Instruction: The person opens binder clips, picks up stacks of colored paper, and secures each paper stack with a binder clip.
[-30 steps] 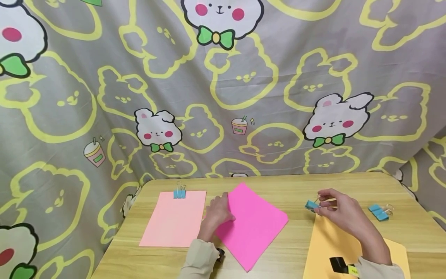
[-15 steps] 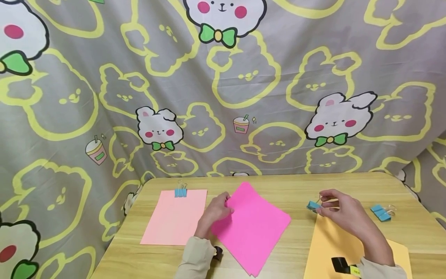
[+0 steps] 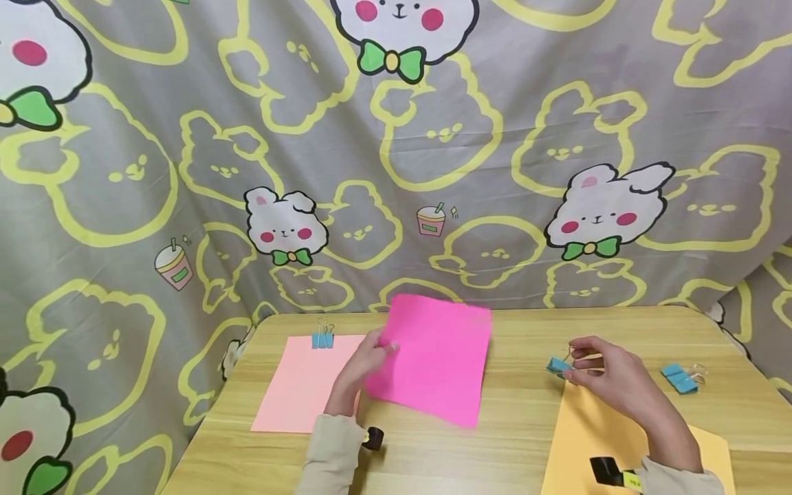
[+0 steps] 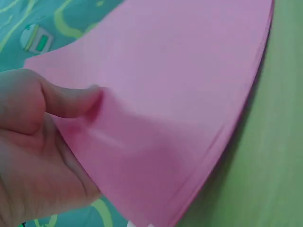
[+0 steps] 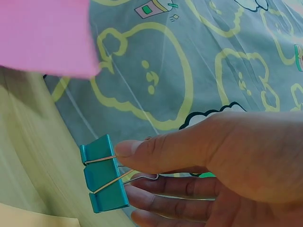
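Observation:
My left hand [image 3: 369, 357] pinches the left edge of a stack of bright pink paper [image 3: 436, 361], thumb on top. The stack is tilted up off the table, and several sheet edges show along its side in the left wrist view, where the paper [image 4: 189, 61] bends. Over the far end of the yellow paper [image 3: 594, 426], my right hand [image 3: 609, 375] holds a blue binder clip [image 3: 557, 366] by its wire handles. In the right wrist view the clip [image 5: 104, 175] has nothing in its mouth, with thumb and fingers on the handles.
Light pink paper [image 3: 303, 392] with a blue binder clip [image 3: 322, 340] on its far edge lies at the left, partly behind my left arm. Another blue binder clip [image 3: 679, 378] lies right of my right hand. A patterned curtain [image 3: 396, 158] hangs behind the wooden table [image 3: 520, 440].
My left hand has lifted the bright pink stack off the table and turned it, moving slightly left and away. My right hand has stayed in place with its clip.

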### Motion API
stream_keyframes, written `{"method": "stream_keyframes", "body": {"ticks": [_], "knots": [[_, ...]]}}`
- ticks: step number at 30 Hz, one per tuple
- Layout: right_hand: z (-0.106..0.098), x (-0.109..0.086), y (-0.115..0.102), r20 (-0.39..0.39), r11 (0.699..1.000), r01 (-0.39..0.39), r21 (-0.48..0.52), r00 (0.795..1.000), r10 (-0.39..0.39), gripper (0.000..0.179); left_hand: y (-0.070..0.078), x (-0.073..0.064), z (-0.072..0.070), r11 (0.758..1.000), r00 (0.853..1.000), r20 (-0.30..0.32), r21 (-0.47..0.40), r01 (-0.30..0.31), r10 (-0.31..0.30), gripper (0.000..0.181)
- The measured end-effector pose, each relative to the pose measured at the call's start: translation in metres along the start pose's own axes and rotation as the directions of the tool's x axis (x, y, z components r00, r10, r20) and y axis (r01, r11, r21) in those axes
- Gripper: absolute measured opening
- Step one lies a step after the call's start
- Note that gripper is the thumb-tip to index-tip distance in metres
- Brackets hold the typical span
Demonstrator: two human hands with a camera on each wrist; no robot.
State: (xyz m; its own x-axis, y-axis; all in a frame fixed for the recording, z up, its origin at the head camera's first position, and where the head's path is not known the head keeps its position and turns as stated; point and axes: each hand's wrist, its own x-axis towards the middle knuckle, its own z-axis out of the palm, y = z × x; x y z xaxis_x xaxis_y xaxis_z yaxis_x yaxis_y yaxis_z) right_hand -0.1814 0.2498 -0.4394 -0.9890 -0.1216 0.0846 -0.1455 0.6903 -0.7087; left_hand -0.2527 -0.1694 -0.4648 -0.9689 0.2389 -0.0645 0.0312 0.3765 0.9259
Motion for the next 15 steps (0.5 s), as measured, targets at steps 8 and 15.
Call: {"method": "stream_keyframes", "body": {"ticks": [8, 15], "knots": [[0.002, 0.0, 0.001, 0.014, 1.0, 0.003, 0.01, 1.0, -0.003, 0.05, 0.005, 0.001, -0.009, 0.965, 0.98, -0.196, -0.248, -0.087, 0.038, 0.03], [0.004, 0.001, 0.001, 0.015, 1.0, 0.016, 0.001, 1.0, -0.016, 0.049, -0.008, 0.004, -0.009, 0.95, 0.983, -0.177, -0.297, -0.1, 0.048, 0.027]]}}
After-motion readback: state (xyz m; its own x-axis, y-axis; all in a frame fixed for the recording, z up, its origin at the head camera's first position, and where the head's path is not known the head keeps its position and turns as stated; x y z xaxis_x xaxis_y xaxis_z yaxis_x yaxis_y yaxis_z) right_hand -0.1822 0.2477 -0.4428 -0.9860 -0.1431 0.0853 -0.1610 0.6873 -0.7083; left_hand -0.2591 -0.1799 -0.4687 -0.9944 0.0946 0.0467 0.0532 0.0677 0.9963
